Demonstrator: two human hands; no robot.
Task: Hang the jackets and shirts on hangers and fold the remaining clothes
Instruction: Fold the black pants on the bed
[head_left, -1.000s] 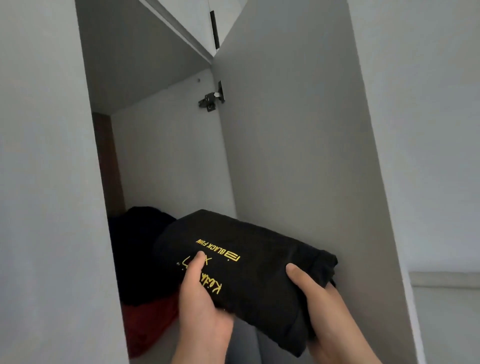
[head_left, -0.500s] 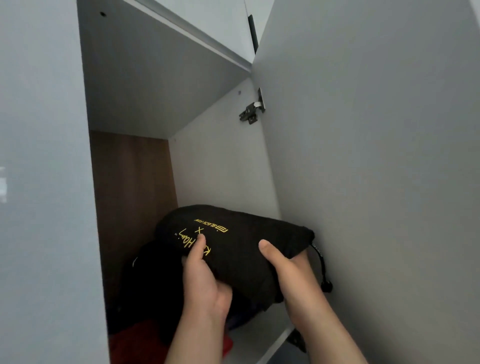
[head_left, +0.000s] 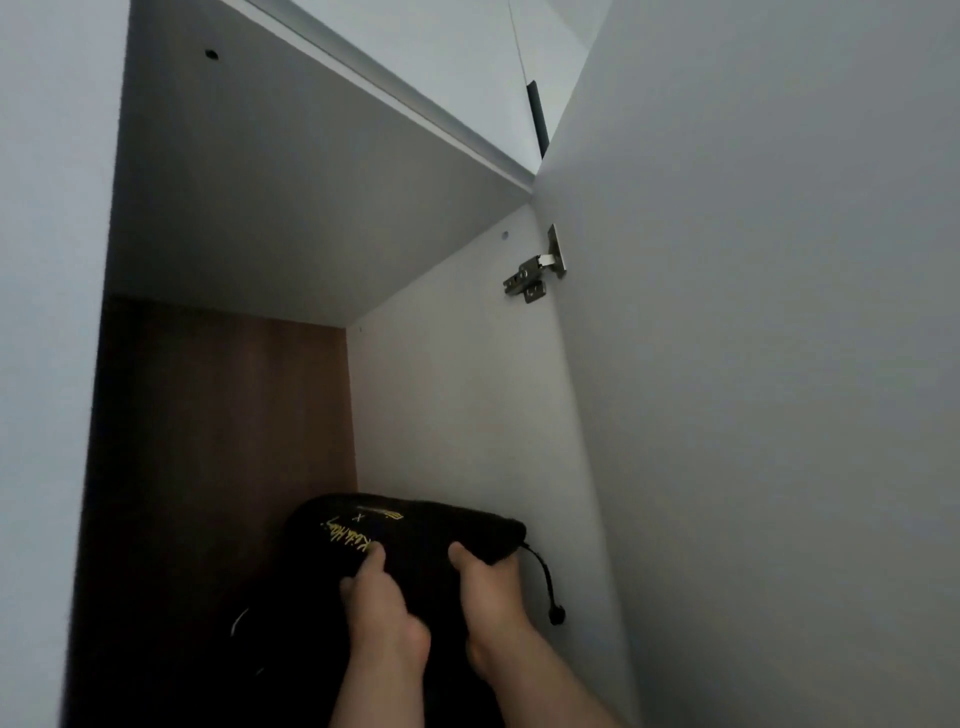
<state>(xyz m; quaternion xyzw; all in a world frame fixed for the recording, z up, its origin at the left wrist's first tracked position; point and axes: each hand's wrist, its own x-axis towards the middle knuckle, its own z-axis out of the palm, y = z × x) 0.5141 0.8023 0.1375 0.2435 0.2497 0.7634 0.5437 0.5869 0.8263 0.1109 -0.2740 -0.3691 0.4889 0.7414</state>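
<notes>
The folded black garment (head_left: 415, 530), the one with yellow lettering on top, lies just beyond my hands, inside the wardrobe compartment. Its long axis runs left to right across the opening, so the coming move is, I judge, a straight push away from me. My left hand (head_left: 384, 608) grips its near edge at about the middle, thumb pressed on top beside the lettering and fingers curled out of sight below. My right hand (head_left: 493, 597) grips the same edge closer to the right end, thumb on top too. The hands sit about level, neither clearly nearer. From that right end a black drawstring (head_left: 545, 582) hangs loose beside the white side wall (head_left: 457, 405). Under the garment and to its left is a dark pile of clothes (head_left: 208, 634). It is so dim there that I cannot tell whether the garment already rests on it or hangs just above. At the far left stands a pale panel (head_left: 47, 338), then the brown back board (head_left: 223, 441) well behind the pile. The underside of the shelf above (head_left: 291, 208) leaves plenty of headroom. To the right a metal hinge (head_left: 535, 270) joins the side wall to the open door (head_left: 779, 389), near my right forearm. The garment's right end is close to the side wall, so the cord could snag or trail out as I push.
</notes>
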